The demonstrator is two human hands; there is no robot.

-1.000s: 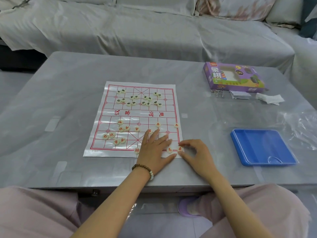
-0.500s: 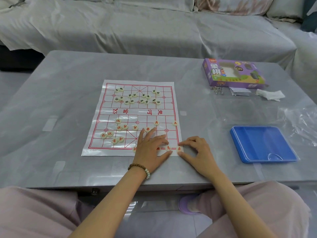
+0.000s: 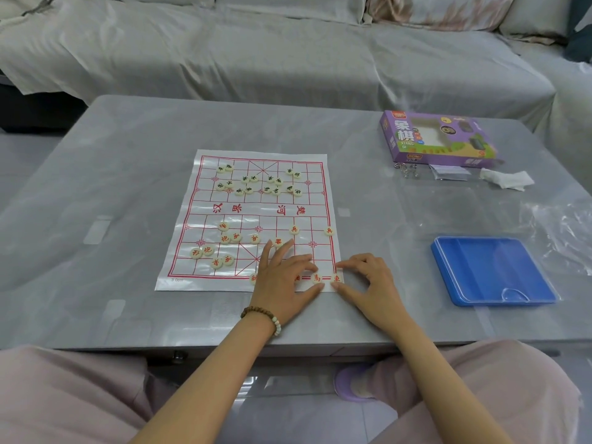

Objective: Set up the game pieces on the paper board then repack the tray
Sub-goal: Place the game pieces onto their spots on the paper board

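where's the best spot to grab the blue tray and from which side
Probably the near rim of the blue tray, by the rounded notch, coming from the near side with the right hand. It lies flat on the table, so only its thin raised edge offers the fingers a pinch.

Both bare forearms reach forward. The left hand (image 3: 282, 278) lies flat, palm down, fingers spread. The right hand (image 3: 368, 283) is arched beside it, thumb and forefinger pinching a round piece (image 3: 336, 278).
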